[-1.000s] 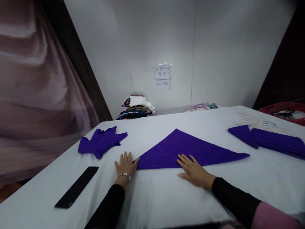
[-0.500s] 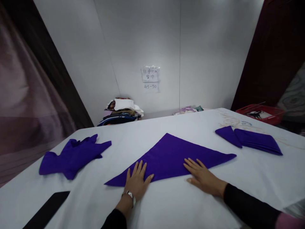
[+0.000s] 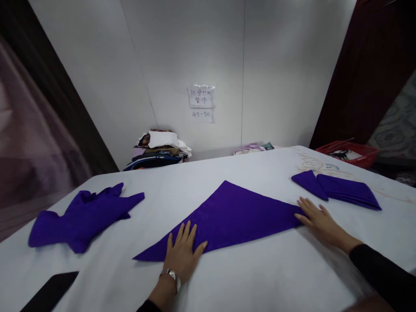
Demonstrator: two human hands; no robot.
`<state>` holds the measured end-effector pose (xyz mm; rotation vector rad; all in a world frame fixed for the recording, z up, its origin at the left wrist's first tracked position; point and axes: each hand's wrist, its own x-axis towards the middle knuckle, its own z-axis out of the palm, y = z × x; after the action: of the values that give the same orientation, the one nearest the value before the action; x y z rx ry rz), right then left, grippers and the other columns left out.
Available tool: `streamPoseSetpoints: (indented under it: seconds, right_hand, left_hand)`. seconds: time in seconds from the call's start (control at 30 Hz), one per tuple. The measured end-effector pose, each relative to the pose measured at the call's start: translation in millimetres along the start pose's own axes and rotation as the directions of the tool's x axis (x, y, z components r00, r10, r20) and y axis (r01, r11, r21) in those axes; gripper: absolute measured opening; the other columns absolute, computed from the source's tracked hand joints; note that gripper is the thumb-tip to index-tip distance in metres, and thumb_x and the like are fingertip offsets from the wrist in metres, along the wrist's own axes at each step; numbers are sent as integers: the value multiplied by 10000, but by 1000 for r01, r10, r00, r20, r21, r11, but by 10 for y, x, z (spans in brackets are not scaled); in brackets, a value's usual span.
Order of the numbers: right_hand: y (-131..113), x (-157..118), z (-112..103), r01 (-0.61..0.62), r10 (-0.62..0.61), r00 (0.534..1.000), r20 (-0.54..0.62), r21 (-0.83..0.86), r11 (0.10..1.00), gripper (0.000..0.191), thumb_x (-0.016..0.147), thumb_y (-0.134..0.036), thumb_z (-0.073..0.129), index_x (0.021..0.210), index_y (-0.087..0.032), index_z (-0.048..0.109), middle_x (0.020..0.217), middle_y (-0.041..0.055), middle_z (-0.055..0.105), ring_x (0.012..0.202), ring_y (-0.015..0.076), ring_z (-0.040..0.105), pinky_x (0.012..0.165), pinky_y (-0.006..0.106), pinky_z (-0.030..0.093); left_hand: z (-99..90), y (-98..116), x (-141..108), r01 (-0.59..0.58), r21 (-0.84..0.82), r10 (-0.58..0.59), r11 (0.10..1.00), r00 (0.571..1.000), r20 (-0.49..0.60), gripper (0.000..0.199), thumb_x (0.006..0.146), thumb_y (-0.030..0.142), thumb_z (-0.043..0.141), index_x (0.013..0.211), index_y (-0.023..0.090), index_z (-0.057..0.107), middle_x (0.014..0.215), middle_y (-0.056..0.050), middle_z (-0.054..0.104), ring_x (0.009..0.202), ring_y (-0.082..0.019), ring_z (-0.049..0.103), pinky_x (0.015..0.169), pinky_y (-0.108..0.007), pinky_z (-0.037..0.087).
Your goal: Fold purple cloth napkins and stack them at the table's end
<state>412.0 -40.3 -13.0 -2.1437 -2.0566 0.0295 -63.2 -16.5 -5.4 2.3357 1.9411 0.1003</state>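
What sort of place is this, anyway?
Possibly a textile workroom: a white table holds a purple cloth triangle, a stack of fabrics sits near the wall, and a handwritten sign is posted there.

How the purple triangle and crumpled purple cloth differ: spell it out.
The purple triangle lies flat; the crumpled purple cloth is bunched up. The triangle has nearly straight edges; the crumpled cloth, jagged ones. The left hand rests on the triangle; no hand touches the crumpled cloth. Both are purple.
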Motion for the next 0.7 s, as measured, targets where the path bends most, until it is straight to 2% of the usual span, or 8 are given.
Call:
streamPoseSetpoints:
  seconds: [0.03, 0.1, 0.23, 0.33, 0.4, 0.47, 0.57, 0.7]
  right_hand:
    - [-234, 54, -37, 35, -35, 999, 17, 36, 999, 704, 867, -611, 260, 1426, -184, 274, 1488, 100, 188, 1372, 268, 126, 1087, 548, 110]
    - [-768, 161, -92, 186, -197, 977, 79, 128, 974, 697, 881, -613, 238, 1437, -193, 240, 1496, 82, 167, 1379, 250, 101, 1103, 513, 78]
    - [-1706, 393, -69, 463, -532, 821, 207, 302, 833, 717, 879, -633, 239, 1443, -190, 217, 1504, 84, 145, 1382, 256, 92, 1110, 484, 48]
    - [-2071, 616, 33, 559, -647, 730, 218, 355, 750, 768, 861, -661, 255, 1442, -161, 213, 1501, 117, 154, 1382, 259, 97, 1110, 473, 24]
    - [-2127, 784, 102, 587, -674, 706, 219, 350, 730, 783, 856, -670, 254, 1441, -151, 213, 1500, 124, 157, 1383, 251, 95, 1110, 463, 7]
    - [-2038, 950, 154, 585, -663, 715, 222, 329, 741, 774, 857, -671, 244, 1440, -162, 219, 1502, 112, 159, 1383, 244, 93, 1111, 457, 3]
    - [-1697, 1176, 189, 500, -557, 799, 229, 264, 825, 761, 860, -671, 220, 1440, -180, 223, 1504, 95, 158, 1382, 249, 99, 1111, 465, 33]
    - [-1245, 1413, 147, 305, -327, 912, 248, 125, 944, 761, 865, -664, 184, 1438, -167, 235, 1499, 112, 168, 1378, 265, 119, 1100, 493, 86]
  left_hand:
    - [2, -1, 1, 2, 1, -2, 1000, 1000, -3, 710, 834, 639, 246, 1408, 221, 252, 1503, -62, 186, 1388, -261, 116, 1096, -551, 81]
    - [-2, 3, 2, 8, 8, -8, 1000, 1000, -1, 710, 833, 642, 242, 1408, 227, 250, 1503, -55, 185, 1388, -257, 117, 1098, -547, 79]
    - [-31, 23, -2, 20, 31, -21, 999, 1000, 17, 704, 833, 640, 243, 1409, 234, 245, 1501, -46, 189, 1388, -250, 118, 1101, -543, 85]
    - [-47, 33, -10, 23, 53, -24, 998, 1000, 17, 687, 838, 624, 254, 1405, 235, 255, 1500, -40, 191, 1388, -246, 117, 1102, -539, 94]
    - [-50, 32, -18, 21, 55, -22, 998, 1000, 21, 682, 841, 619, 251, 1404, 235, 259, 1498, -37, 193, 1388, -245, 117, 1102, -539, 99]
    - [-50, 29, -24, 17, 50, -18, 999, 999, 27, 680, 842, 621, 240, 1404, 238, 256, 1498, -28, 187, 1388, -241, 114, 1103, -538, 101]
    - [-52, 26, -27, 20, 43, -21, 999, 999, 30, 682, 840, 626, 234, 1406, 245, 244, 1500, -16, 172, 1389, -234, 106, 1109, -531, 96]
    - [-57, 27, -22, 28, 36, -30, 999, 999, 45, 677, 841, 618, 242, 1406, 246, 234, 1500, -10, 156, 1389, -236, 95, 1110, -531, 98]
